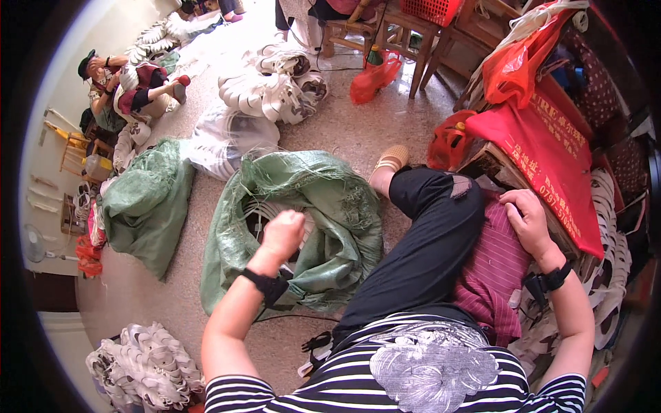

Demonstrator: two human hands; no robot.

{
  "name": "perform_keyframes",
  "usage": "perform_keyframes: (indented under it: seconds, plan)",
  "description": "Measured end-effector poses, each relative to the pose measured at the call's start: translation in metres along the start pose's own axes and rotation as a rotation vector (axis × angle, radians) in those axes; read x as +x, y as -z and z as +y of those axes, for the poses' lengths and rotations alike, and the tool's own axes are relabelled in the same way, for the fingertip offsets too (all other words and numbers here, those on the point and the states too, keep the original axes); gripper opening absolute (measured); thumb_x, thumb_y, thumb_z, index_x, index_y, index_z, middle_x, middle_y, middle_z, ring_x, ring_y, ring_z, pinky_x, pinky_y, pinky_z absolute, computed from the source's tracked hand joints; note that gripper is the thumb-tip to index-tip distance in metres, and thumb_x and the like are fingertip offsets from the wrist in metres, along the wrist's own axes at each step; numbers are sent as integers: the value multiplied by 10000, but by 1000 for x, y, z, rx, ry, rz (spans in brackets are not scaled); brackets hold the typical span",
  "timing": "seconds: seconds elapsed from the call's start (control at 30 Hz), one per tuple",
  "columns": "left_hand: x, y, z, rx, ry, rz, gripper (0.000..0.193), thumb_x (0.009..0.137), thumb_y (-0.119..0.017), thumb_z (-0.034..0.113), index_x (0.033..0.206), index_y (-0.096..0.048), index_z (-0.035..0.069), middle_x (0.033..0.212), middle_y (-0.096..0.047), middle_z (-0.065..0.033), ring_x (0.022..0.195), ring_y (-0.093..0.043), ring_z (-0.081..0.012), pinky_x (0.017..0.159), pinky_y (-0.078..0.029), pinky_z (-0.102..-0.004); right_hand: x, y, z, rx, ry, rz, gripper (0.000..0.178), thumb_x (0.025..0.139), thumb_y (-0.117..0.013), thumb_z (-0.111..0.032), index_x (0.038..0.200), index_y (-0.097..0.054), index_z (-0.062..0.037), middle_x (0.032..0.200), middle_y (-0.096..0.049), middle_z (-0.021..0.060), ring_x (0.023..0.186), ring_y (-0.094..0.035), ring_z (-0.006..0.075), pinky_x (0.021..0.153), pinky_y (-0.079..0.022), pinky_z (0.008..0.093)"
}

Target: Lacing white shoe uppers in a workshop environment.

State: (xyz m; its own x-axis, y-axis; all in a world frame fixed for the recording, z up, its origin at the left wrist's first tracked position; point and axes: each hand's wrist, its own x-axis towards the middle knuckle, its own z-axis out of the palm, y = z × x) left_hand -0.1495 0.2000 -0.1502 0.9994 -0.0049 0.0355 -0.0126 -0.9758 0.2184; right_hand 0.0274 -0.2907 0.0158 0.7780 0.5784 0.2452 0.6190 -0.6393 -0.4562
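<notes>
My left hand (282, 235) is closed in a fist above the mouth of a green woven sack (224, 241). What the fist holds, if anything, is hidden. Pale, curved strip-like pieces (258, 215) show inside the sack, just behind the hand. My right hand (529, 219) rests on a maroon striped cloth (492, 268) spread over my right thigh, its fingers stretched out and apart. Each wrist wears a black band.
A second green sack (148, 210) and a translucent bag (231, 141) stand left of and behind the open one. Bundles of pale pieces (141, 365) lie on the floor. At right is a red-covered box (544, 158). A person (131, 89) sits far left.
</notes>
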Motion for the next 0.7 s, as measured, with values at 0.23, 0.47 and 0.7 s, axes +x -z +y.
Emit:
perform_keyframes:
  seconds: [0.23,0.47,0.7]
  plan:
    - [-34,-106,-41,314,106,-164,274,815,-553,95,1088,-561,84,1050,-590,-111,915,-630,-267,780,-472,-425,33,7,-45,-31,308,-162,137,771,-648,-11,899,-610,-37,932,-641,105,901,-607,300,820,-488,394]
    - [-33,-110,-50,330,472,-386,276,865,-506,159,1122,-582,92,843,-721,-108,820,-703,-262,952,-371,-514,75,-40,-83,-251,782,-467,108,746,-645,-175,809,-592,-106,844,-580,21,873,-571,209,778,-458,346]
    - [-12,-37,-22,-184,431,-553,233,868,-550,293,795,-702,133,872,-715,-125,866,-691,-309,950,-342,-572,90,-70,-89,-279,826,-579,97,770,-627,-189,814,-596,-109,832,-592,23,875,-588,208,776,-463,348]
